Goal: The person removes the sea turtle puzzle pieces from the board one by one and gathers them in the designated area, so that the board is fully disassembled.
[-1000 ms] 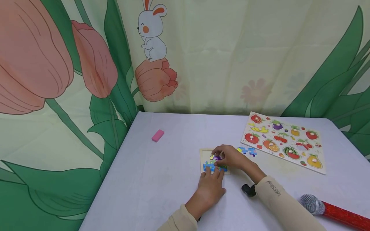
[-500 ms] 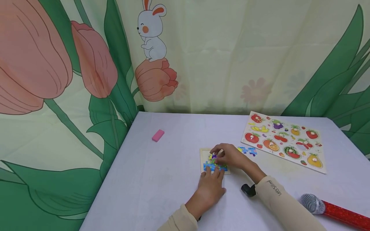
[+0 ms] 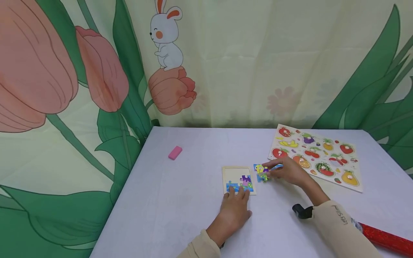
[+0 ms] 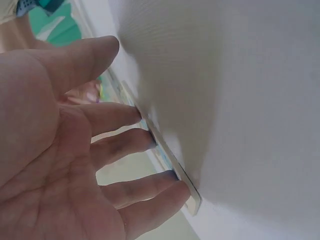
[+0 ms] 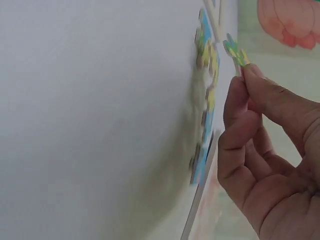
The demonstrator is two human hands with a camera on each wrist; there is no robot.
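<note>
A small wooden puzzle tray (image 3: 232, 172) lies on the table, with joined jigsaw pieces (image 3: 239, 187) in blue, pink and purple along its bottom and right. My left hand (image 3: 233, 210) rests its outstretched fingertips on the tray's near edge. In the left wrist view, these fingers (image 4: 120, 147) lie spread against the thin board. Right of the tray, my right hand (image 3: 288, 172) pinches a green and yellow jigsaw piece (image 5: 235, 51) between thumb and finger, raised off the table. Several loose jigsaw pieces (image 5: 206, 107) lie beneath it, partly hidden by the hand in the head view.
A white fruit puzzle board (image 3: 350, 165) lies at the right, close beyond my right hand. A pink block (image 3: 175, 153) sits at the back left. A red-handled microphone (image 3: 384, 236) lies at the front right, partly behind the right sleeve.
My right hand has moved from over the tray rightward to the loose pieces, holding a piece. The tray's yellow part by the purple pieces is gone. My left hand stays put.
</note>
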